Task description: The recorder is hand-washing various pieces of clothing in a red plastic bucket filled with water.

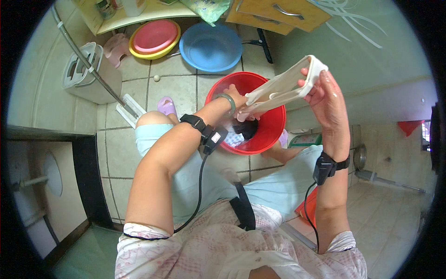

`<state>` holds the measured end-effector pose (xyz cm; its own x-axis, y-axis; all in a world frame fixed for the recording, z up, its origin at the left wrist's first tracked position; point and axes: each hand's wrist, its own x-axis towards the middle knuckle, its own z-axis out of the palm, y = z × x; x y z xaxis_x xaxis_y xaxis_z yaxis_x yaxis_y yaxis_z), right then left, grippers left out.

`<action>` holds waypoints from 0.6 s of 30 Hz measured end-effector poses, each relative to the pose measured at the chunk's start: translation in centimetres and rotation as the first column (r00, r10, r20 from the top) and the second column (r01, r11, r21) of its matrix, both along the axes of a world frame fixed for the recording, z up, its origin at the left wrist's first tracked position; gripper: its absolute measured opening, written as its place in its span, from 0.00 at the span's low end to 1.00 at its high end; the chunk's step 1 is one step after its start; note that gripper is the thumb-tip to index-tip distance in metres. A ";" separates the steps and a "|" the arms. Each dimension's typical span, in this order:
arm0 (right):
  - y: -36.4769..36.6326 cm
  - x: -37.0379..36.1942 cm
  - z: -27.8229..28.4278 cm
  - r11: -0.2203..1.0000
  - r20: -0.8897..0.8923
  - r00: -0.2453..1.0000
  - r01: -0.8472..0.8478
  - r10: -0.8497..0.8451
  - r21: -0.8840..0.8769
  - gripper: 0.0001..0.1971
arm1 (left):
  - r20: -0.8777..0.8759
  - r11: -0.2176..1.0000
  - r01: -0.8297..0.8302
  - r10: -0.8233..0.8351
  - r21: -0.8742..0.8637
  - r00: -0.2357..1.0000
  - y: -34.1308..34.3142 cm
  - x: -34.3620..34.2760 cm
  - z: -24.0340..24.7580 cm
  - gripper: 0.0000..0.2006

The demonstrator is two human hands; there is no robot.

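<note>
One cream cloth [280, 83] stretches between left grip [235, 96] and right grip [326, 98].

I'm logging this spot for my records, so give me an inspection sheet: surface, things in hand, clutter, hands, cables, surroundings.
Surface: pale tiled floor, dark joints.
Things in hand: cream cloth stretched between both hands, partly over a red bucket holding dark cloth and patterned cloth.
Clutter: blue basin, pink basin in a yellow basin, pink stool, small pale ball.
Hands: left hand at the cloth's lower end; right hand raised, fingers hooked inside its far end.
Cables: one black cable from the left wrist device, another from the right.
Surroundings: shelf, wooden drawers.
</note>
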<state>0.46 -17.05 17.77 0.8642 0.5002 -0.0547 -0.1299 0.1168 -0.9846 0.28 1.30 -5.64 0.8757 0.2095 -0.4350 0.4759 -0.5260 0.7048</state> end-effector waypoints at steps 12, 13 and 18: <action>-3.0 0.3 -0.1 0.996 -0.022 0.999 0.046 -0.044 0.079 0.22 | 0.075 0.786 0.107 -0.077 -0.609 0.994 -0.2 0.3 1.4 0.13; -3.3 0.3 -0.6 0.997 -0.040 0.998 0.043 -0.041 0.060 0.22 | 0.077 0.724 0.053 0.000 -0.688 0.997 0.1 0.2 1.6 0.13; -4.6 1.6 -3.1 0.994 -0.075 0.992 0.105 -0.103 0.034 0.22 | -0.053 0.668 -0.146 0.158 -0.730 0.986 2.7 1.6 3.0 0.11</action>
<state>2.02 -21.67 14.67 0.9060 0.4108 -0.1020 -0.1863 0.1705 -0.9676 1.86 4.00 -2.69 0.8676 -0.0376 -0.4958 0.4898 0.2364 0.8392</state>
